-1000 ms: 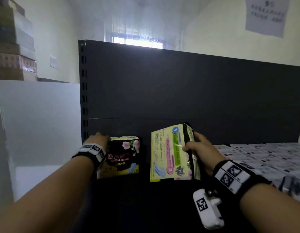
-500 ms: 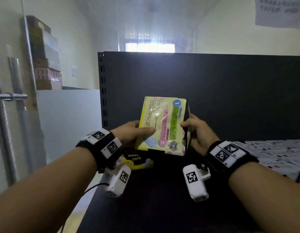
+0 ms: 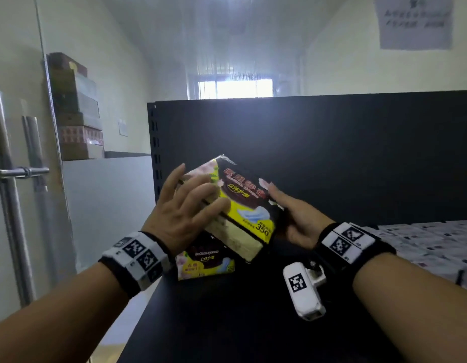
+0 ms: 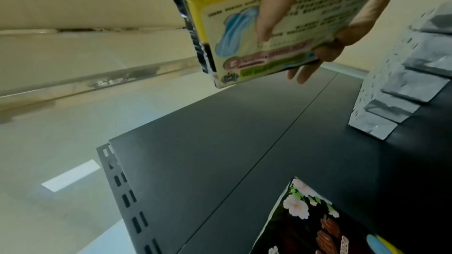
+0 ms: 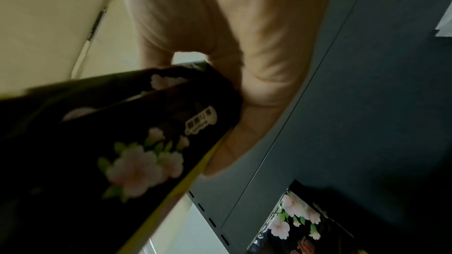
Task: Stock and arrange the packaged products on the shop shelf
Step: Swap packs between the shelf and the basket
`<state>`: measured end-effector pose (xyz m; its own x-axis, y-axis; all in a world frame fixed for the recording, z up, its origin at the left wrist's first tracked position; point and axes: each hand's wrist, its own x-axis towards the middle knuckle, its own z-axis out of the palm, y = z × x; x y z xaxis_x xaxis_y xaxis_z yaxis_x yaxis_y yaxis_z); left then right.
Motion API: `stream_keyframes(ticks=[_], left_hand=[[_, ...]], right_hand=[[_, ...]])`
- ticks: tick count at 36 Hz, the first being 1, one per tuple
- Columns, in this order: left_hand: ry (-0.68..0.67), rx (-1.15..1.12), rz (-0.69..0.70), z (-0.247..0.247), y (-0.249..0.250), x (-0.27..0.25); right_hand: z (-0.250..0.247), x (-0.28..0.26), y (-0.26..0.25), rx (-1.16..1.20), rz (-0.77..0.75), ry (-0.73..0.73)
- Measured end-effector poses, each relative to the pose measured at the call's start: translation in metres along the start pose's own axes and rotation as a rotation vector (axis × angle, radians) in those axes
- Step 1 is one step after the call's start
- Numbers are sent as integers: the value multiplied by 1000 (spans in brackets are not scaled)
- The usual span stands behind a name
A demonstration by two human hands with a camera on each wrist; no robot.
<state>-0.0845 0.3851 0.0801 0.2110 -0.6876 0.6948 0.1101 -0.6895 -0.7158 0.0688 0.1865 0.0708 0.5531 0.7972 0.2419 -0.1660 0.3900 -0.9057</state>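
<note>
Both hands on 1 pack, held tilted above the shelf.
L hand (image 3: 183, 213) lies over the held pack (image 3: 237, 205) w/ fingers spread, thumb underneath it in the L wrist view; R hand (image 3: 296, 218) grips its far edge, palm up. 2 black-and-yellow floral packs counted: the held one in the air, a 2nd pack (image 3: 204, 262) standing on the black shelf (image 3: 227, 323) just below it. Rows of silvery sachets (image 3: 423, 242) cover the shelf's R part.
</note>
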Motion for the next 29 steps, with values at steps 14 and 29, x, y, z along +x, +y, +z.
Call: stream_keyframes(ticks=[14, 29], left_hand=[[-470, -673, -1109, 4, -18, -20], [-1148, -631, -881, 20, -14, -62]], right_hand=[[-22, 5, 1, -372, -269, 127], [15, 43, 58, -1424, -102, -129]])
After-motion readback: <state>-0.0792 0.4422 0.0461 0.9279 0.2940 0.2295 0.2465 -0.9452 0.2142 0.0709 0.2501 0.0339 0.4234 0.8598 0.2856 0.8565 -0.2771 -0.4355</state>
